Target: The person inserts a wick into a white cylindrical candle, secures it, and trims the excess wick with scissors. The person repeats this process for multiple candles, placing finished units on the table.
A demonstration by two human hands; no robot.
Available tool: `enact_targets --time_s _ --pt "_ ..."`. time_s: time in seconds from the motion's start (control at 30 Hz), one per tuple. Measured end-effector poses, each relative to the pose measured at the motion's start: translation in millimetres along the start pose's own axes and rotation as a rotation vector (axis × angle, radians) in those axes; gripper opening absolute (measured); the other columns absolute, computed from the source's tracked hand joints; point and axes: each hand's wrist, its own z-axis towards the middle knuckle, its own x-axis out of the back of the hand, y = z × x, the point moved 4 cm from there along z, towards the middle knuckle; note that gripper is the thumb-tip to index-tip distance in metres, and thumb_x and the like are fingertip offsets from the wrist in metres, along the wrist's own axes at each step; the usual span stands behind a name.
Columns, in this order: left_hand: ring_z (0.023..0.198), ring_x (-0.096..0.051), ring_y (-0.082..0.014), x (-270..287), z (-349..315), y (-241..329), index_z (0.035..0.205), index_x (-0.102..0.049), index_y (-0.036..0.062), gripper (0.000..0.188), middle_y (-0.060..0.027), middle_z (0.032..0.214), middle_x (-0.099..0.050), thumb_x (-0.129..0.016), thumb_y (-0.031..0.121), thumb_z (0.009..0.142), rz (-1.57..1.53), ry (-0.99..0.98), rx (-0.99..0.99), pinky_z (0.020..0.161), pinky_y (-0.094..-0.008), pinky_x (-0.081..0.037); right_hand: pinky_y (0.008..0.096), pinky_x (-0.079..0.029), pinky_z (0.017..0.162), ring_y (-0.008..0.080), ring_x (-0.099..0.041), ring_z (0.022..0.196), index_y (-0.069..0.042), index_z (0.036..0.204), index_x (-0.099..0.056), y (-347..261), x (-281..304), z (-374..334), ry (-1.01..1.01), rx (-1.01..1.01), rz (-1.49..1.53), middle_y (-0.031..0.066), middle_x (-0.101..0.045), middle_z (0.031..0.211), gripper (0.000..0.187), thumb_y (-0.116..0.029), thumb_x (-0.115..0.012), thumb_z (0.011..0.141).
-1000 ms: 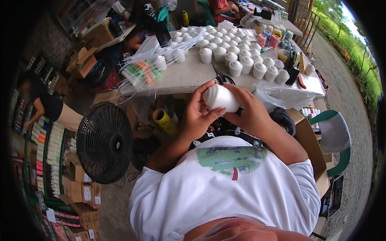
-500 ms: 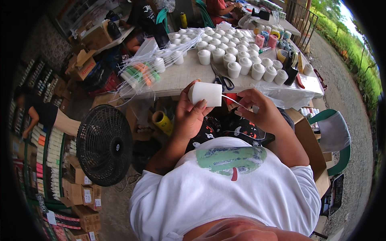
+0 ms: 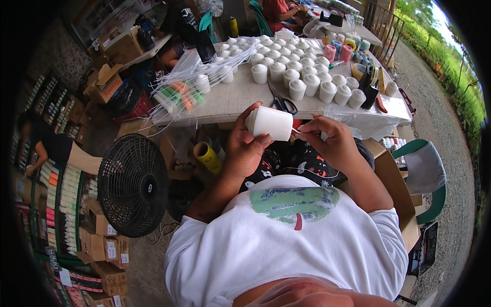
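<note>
My left hand [image 3: 246, 146] is closed around a white plastic cup [image 3: 273, 124], lying on its side with its domed end toward my palm and its flat end facing right. At that flat end my right hand [image 3: 332, 137] pinches a thin white cord [image 3: 296, 131], its fingertips close to the cup. Only a short stretch of the cord shows there. Both hands are in front of the table's near edge, above my lap. Just beyond the held cup, dark-handled scissors [image 3: 284, 104] lie on the table.
Rows of similar white cups [image 3: 311, 82] stand on the table [image 3: 240, 105]. A bundle of white cords [image 3: 176, 77] lies at its left. Pink rolls [image 3: 346, 52] and a tape dispenser [image 3: 369, 87] are at the right. A black fan [image 3: 133, 185] stands left; other people are nearby.
The held cup has shifted a little right and turned slightly. My right fingers have closed in on its flat end, leaving less cord visible between them.
</note>
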Motion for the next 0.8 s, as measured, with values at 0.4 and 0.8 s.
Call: enact_targets --time_s 0.4,0.8 --pt "0.119 -0.052 -0.0247 4 0 1 0.142 -0.032 0.0079 0.056 -0.0098 0.130 -0.049 -0.057 0.024 0.094 -0.155 -0.001 0.069 0.097 -0.0419 -0.048 0.0314 -0.049 0.065 0.0219 -0.062 0.072 -0.006 0.096 -0.066 -20 5 3 0.009 0.227 -0.162 0.0072 -0.063 0.083 0.016 -0.003 -0.069 0.081" --pt "0.093 -0.059 -0.0257 114 57 -2 0.118 -0.050 0.0039 0.047 -0.0116 0.109 -0.058 -0.075 0.012 0.079 0.472 0.428 -0.192 0.084 -0.0396 -0.050 0.0255 -0.045 0.066 0.0125 -0.060 0.073 0.000 0.088 -0.066 16 36 -17 0.240 -0.012 0.000 0.0048 -0.063 0.079 0.006 0.000 -0.067 0.082"
